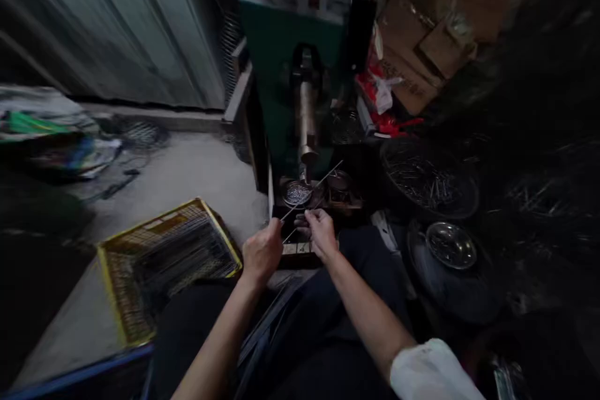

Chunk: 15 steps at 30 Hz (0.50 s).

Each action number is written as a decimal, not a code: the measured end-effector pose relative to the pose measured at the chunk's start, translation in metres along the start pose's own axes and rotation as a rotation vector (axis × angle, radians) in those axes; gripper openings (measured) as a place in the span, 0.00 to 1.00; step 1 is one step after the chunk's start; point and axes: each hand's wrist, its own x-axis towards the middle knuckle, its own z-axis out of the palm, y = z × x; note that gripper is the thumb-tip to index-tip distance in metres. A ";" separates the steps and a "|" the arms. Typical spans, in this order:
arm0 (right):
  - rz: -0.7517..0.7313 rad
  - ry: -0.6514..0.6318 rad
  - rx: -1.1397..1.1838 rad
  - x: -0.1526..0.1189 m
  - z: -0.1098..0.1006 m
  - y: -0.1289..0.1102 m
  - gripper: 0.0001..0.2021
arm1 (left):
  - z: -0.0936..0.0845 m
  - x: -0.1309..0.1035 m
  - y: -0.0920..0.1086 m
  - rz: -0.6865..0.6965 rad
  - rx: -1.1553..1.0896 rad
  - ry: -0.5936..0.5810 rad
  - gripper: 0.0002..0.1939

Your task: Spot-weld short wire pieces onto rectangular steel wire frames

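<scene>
My left hand (263,251) is closed around a thin metal rod (323,181), which slants up and to the right past a small round dish (296,192) of shiny bits. Close beside it, my right hand (320,232) has its thumb and fingers together at a second thin rod (290,235) that runs through the fingertips; the exact grip is dim. Above both hands stands a green machine (269,69), with a metal cylindrical arm (307,115) pointing down towards the dish. A dark round container (339,180) sits right of the dish.
On the floor at left, a yellow crate (107,281) holds many thin rods. To the right are a large basin (471,200) of metal pieces and a shiny metal bowl (434,256). Cardboard boxes (407,69) are piled behind. A metal frame post (239,94) flanks the machine.
</scene>
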 end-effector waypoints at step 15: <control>-0.103 -0.038 0.189 -0.010 0.029 -0.005 0.14 | 0.021 0.018 0.016 -0.009 -0.119 0.095 0.13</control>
